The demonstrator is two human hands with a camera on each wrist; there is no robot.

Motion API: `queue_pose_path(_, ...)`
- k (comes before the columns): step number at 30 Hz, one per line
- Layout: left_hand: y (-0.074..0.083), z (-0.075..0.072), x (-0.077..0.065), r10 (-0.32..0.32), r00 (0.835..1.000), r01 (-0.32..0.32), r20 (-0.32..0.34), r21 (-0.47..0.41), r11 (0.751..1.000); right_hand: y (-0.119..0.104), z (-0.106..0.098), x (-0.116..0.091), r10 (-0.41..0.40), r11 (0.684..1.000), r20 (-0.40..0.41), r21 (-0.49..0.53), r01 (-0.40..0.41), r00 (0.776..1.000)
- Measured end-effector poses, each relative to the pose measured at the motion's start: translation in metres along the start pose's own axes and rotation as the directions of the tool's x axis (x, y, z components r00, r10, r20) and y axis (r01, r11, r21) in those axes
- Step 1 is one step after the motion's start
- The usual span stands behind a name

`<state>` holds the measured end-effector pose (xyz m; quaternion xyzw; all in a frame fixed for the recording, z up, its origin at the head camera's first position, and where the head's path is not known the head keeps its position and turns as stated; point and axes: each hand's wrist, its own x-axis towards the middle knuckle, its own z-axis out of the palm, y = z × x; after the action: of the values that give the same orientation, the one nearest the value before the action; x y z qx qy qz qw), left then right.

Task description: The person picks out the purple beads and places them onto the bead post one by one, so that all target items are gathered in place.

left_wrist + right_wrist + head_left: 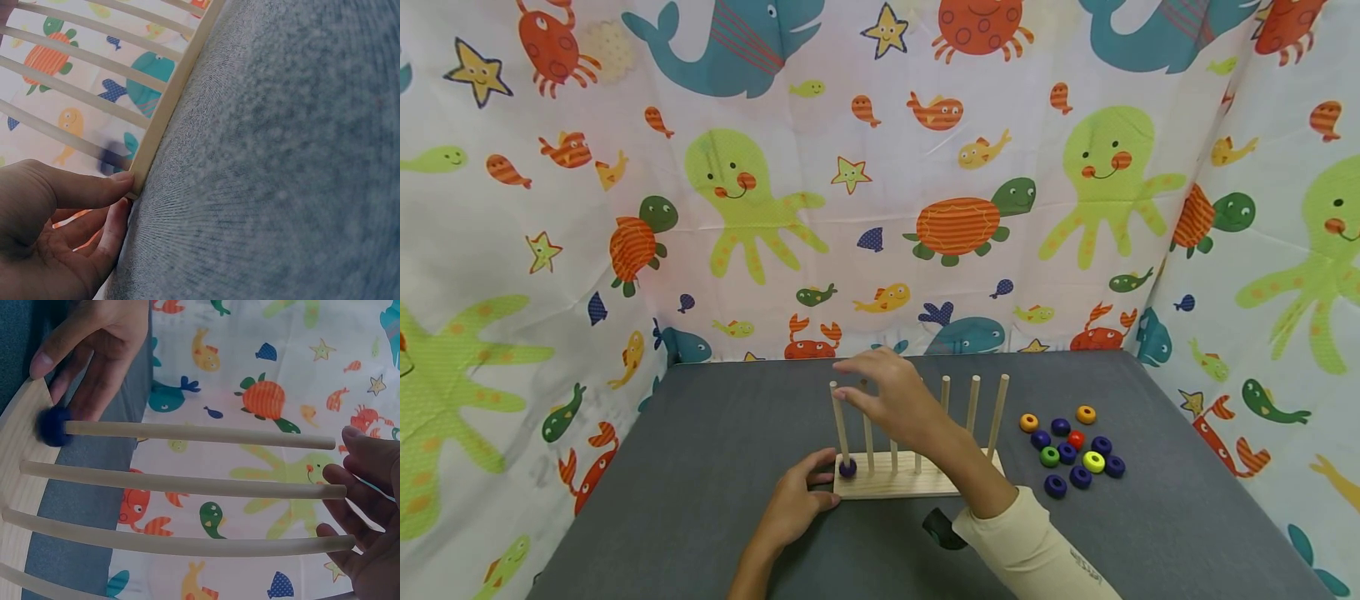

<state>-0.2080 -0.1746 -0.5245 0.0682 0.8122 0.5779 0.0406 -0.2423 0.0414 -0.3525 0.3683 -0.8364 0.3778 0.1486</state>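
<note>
A pale wooden peg board (880, 485) with several upright pegs stands on the grey table. One dark purple bead (847, 468) sits around the leftmost peg (839, 425), down at the board; it looks blurred in both wrist views. My left hand (793, 504) grips the board's left end, with the thumb (122, 178) at the front corner and the fingers around the end. Over the pegs, my right hand (898, 400) has loosely bent, parted fingers and holds nothing. In the right wrist view its fingertips (353, 432) are close to the peg tops.
Right of the board lie several loose beads: purple ones (1080, 477), orange (1086, 414), yellow (1093, 462), green (1049, 456) and a red one (1077, 439). A sea-animal curtain (880, 275) hangs along the table's back and sides. A black object (943, 529) shows beneath the right sleeve.
</note>
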Motion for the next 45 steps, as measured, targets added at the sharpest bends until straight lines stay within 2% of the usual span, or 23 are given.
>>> queue_pose_path(9,-0.001,0.001,-0.001,-0.013,1.000,0.013,-0.007,-0.005,1.000,0.005,-0.008,-0.006,-0.093,0.995,-0.088,-0.038,0.090,0.992)
queue_pose_path(19,0.000,0.002,-0.002,-0.004,1.000,0.005,-0.030,0.024,1.000,0.008,-0.031,-0.022,-0.058,0.998,-0.179,-0.050,0.049,0.982)
queue_pose_path(26,0.001,0.003,-0.001,0.000,0.999,0.001,-0.032,0.033,0.999,0.017,-0.049,-0.040,-0.070,0.997,-0.280,-0.057,0.056,0.958)
queue_pose_path(34,0.000,0.002,-0.002,-0.011,1.000,0.012,-0.025,0.037,0.999,0.031,-0.066,-0.062,-0.029,0.999,-0.360,-0.047,0.013,0.932)
queue_pose_path(40,0.000,0.003,-0.001,-0.015,1.000,0.016,-0.026,0.038,0.999,0.043,-0.076,-0.079,0.056,0.995,-0.397,-0.053,-0.084,0.916)
queue_pose_path(45,0.000,0.003,-0.001,-0.019,0.999,0.021,-0.032,0.045,0.999,0.053,-0.085,-0.092,0.090,0.992,-0.439,-0.045,-0.121,0.894)
